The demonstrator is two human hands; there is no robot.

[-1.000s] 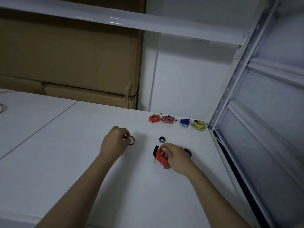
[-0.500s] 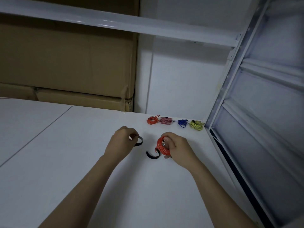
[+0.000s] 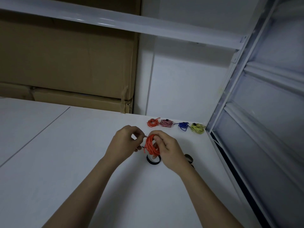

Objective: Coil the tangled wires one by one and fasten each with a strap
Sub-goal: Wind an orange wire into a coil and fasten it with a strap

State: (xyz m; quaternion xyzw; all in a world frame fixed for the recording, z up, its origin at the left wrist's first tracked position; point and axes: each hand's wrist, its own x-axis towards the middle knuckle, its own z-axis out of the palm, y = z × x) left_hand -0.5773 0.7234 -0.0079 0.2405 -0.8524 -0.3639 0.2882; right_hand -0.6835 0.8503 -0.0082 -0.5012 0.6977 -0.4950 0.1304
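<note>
Above the white table [image 3: 69,170], from the head view, we see both hands raised just over the surface near its far right part. Our right hand [image 3: 166,150] curls its fingers and thumb round an orange wire coil [image 3: 151,144], holding it upright with the loops facing left. Our left hand [image 3: 123,145] sits just beside the coil, thumb and forefinger pinched on a thin strap end [image 3: 142,146] right at the coil's left edge; how much of the strap it holds we cannot tell.

No true container shows. What holds things is the table itself. On it, directly under the coil, lies a black strap [image 3: 153,162] curled into an open loop. Another curled strap [image 3: 188,158] lies just right of our right wrist, partly hidden by it. Along the far edge, in a row close to the back wall, lie four finished bundles: an orange bundle [image 3: 153,122], a pink bundle [image 3: 166,123], a blue bundle [image 3: 183,125] and a yellow-green bundle [image 3: 197,128], each near the next, the last almost at the table's right corner.

On the right, the table edge meets a white metal rack frame [image 3: 230,96], with a dark gap running down between them. A shelf beam [image 3: 115,22] crosses overhead. Cardboard boxes [image 3: 65,63] stand behind the table's far left edge. Left of our hands the tabletop spreads wide, crossed by a thin seam line [image 3: 34,137].
</note>
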